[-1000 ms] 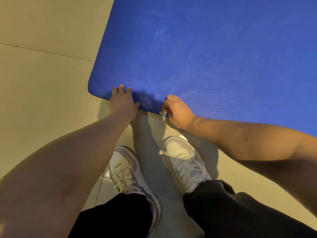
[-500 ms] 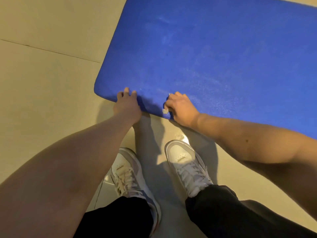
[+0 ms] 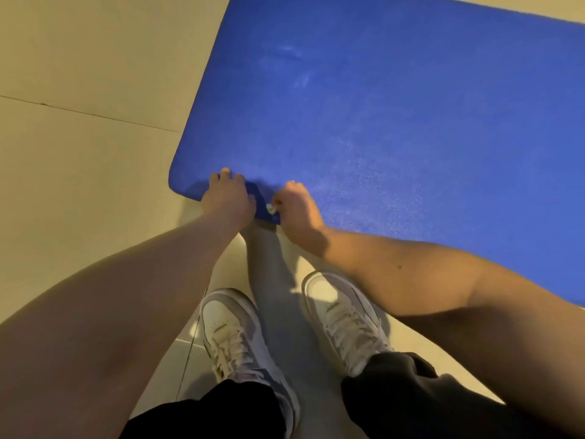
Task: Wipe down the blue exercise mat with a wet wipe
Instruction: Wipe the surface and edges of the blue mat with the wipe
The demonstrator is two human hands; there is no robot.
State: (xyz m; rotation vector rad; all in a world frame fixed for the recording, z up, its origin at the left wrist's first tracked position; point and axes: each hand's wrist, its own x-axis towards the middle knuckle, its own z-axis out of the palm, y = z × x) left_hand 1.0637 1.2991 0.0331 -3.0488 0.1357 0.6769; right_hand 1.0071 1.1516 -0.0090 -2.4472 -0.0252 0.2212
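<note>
Now the left hand [image 3: 226,198] is gripping the near edge of the blue exercise mat [image 3: 395,137], the right hand [image 3: 297,209] beside it pinching a wet wipe [image 3: 270,209]. The mat is stretching away rightward across the floor [image 3: 79,185].

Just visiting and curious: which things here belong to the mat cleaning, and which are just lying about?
Job: blue mat, wet wipe, right hand gripping it, left hand on mat's edge.
Bystanders: white shoes, tiled floor.
</note>
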